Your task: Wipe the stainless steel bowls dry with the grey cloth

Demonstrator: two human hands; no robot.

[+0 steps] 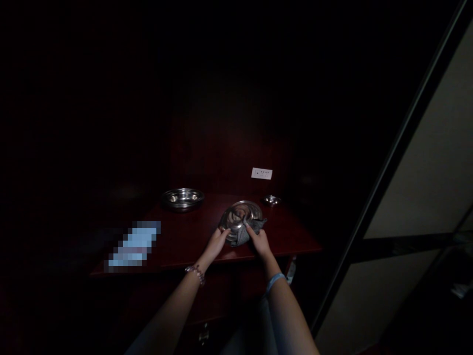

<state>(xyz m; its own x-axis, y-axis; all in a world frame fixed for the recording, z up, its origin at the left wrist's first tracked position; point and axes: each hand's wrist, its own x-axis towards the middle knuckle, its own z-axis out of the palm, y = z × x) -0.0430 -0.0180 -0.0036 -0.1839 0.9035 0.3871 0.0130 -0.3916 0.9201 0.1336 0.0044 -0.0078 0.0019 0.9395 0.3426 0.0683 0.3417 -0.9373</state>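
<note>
A round, shiny metal plate or lid (241,207) is held tilted above the front of the dark red desk (185,241). My left hand (219,242) grips its lower left edge, with the thumb on top and the fingers hidden underneath. On the near right side, my right hand (259,240) is closed on a grey cloth (242,235), which is bunched against the metal surface under my thumb. At the back left of the desk sits a wide steel bowl (183,198). A small steel bowl (272,200) stands at the back right.
A pixelated bluish patch (136,244) covers something on the desk's left part. On the back wall is a white socket panel (261,173). A pale sliding door (414,187) with a dark frame slants along the right. Much of the surroundings is in deep shadow.
</note>
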